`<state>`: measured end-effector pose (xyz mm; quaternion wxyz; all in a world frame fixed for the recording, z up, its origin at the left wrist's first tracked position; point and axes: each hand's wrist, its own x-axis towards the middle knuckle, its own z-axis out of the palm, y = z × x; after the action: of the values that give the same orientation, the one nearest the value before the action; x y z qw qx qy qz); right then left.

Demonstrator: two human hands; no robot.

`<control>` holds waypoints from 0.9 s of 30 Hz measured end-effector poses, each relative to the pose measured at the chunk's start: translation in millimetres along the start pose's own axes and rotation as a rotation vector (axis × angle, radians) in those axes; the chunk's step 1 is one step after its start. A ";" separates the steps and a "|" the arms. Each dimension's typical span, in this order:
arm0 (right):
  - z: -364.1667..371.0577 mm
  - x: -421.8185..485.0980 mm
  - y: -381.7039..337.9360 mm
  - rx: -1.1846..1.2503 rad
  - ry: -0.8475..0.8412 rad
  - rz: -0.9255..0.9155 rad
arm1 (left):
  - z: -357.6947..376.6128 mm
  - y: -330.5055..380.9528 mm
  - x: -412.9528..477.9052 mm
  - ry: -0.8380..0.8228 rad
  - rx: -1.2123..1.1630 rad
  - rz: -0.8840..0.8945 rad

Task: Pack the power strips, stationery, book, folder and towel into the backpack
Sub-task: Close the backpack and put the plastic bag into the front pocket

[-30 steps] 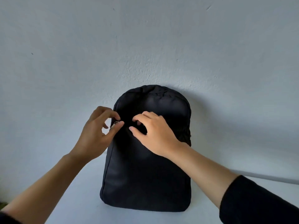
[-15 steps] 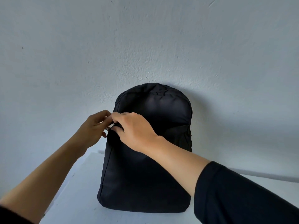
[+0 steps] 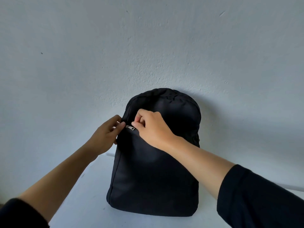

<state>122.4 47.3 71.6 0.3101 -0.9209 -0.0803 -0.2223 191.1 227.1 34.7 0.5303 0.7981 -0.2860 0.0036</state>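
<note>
1. Backpack [image 3: 156, 170] is standing upright at the centre of the frame, its base sitting on the white table [image 3: 79, 204] and its back leaning against the wall [image 3: 148, 46]. None of the things to be packed is showing anywhere in view.
2. Reaching in from the lower left of the frame, the left hand [image 3: 105, 135] is gripping the bag's left edge partway up. Its thumb is pressing on the front panel and its fingers are wrapping round behind the side. It is probably bracing the soft fabric so the zip has something firm to run against.
3. Crossing in from the lower right, the right hand [image 3: 153, 127] is hovering over the front panel with its fingers curled. Thumb and forefinger are pinching together at the right end of the silver zipper pull [image 3: 130, 128] and appear to be clamped on it.
4. The pull is sitting at the left end of its track, just between the two hands, and no opening is showing. So the person is most likely only starting to unzip a compartment, with packing yet to begin.
5. Dark sleeves [image 3: 256, 199] are covering both forearms down to about the elbow.
6. The table is looking smooth and pale. The wall behind is filling most of the frame, a rough, bluish-white plaster carrying a few small marks.
</note>
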 end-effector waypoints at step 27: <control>2.9 -2.6 -12.9 -0.025 -0.099 0.082 | 9.7 6.5 -4.1 -0.047 -0.118 0.038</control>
<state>117.4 59.3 75.3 0.3031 -0.9370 -0.0552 -0.1646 181.7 218.9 34.7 0.5693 0.7598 -0.3134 -0.0219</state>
